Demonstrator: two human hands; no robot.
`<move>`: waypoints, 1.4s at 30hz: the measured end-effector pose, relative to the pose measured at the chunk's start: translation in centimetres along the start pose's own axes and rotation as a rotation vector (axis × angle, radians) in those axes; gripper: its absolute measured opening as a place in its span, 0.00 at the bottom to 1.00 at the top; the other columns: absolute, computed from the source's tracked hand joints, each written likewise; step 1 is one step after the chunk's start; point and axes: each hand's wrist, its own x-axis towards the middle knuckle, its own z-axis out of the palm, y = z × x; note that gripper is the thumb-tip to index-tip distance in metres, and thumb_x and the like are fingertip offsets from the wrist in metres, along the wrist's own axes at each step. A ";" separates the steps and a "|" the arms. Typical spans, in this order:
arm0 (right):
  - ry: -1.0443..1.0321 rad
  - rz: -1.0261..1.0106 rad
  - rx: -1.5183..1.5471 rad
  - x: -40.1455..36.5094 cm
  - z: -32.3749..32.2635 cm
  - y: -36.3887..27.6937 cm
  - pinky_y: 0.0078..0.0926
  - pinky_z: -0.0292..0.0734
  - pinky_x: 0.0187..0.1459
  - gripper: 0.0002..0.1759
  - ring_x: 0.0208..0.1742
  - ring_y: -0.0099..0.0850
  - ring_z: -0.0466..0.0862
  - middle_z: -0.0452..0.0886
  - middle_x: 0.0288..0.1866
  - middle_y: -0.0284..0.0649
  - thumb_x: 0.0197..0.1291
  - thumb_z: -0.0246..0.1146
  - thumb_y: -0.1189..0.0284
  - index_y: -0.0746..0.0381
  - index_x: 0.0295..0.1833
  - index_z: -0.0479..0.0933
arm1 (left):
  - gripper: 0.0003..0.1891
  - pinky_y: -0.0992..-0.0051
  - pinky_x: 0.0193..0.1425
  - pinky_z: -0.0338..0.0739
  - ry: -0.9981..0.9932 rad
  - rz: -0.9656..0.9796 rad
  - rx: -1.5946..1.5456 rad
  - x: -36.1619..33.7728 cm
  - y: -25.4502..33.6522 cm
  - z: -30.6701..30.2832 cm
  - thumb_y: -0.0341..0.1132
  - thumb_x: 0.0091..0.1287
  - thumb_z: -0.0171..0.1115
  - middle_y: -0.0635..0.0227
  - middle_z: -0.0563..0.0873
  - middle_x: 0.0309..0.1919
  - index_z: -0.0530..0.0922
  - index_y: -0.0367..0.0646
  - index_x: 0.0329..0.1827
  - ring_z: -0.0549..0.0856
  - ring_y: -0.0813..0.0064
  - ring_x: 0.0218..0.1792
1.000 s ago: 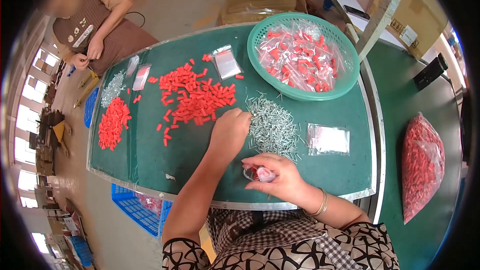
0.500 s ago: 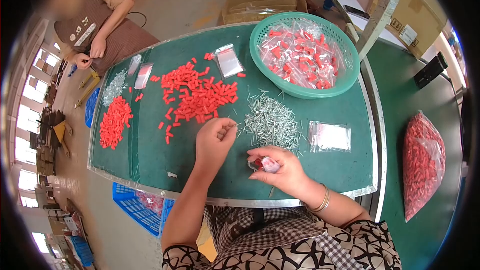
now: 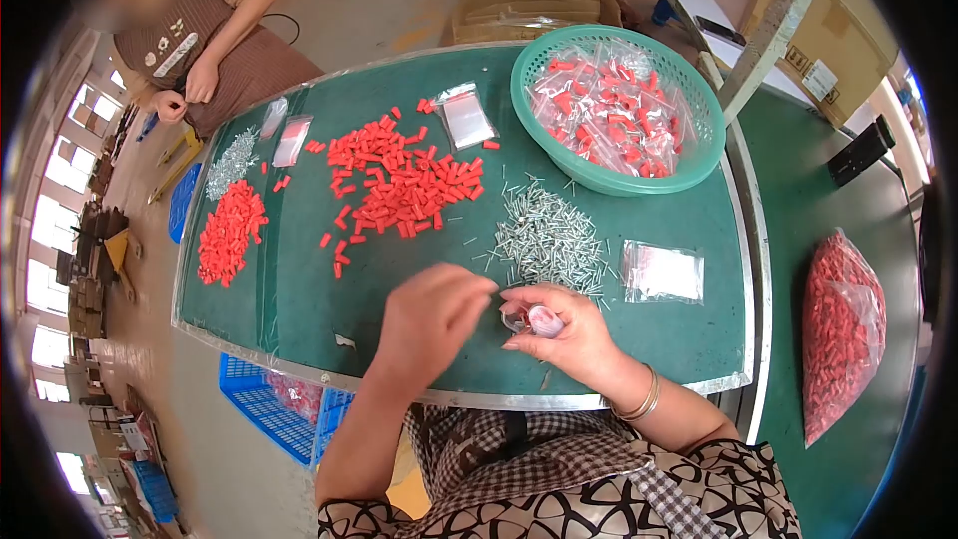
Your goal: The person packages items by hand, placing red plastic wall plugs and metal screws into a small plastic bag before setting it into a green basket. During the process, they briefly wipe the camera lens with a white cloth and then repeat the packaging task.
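My right hand (image 3: 574,334) is curled around a small clear plastic bag (image 3: 540,320) with something red in it, its mouth facing left. My left hand (image 3: 434,319), blurred, has its fingertips pinched together just left of the bag; whatever they hold is too small to make out. Beyond my hands lies a heap of silver screws (image 3: 549,240). A larger pile of red plastic sleeves (image 3: 404,180) is to its left. Flat empty clear bags (image 3: 663,271) form a stack right of the screws.
A green basket (image 3: 619,183) of filled bags stands at the back right. Another person (image 3: 215,40) works at the far left, near red sleeves (image 3: 232,230) and screws (image 3: 232,165). A big sack of red parts (image 3: 843,334) lies on the right table; a blue crate (image 3: 264,401) is below.
My left hand has moved from beside the screw heap down and toward the bag in my right hand. My right hand keeps its hold. The view has shifted slightly.
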 end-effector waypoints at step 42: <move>0.164 0.130 0.244 0.6 -1.1 -0.9 0.20 0.78 0.50 0.25 0.48 0.21 0.80 0.82 0.45 0.34 0.52 0.73 0.81 0.63 0.58 0.78 | 0.06 0.73 0.31 0.76 -0.040 -0.253 -0.153 -6.3 -0.9 4.8 0.22 0.58 0.67 0.63 0.83 0.31 0.82 0.39 0.37 0.82 0.66 0.26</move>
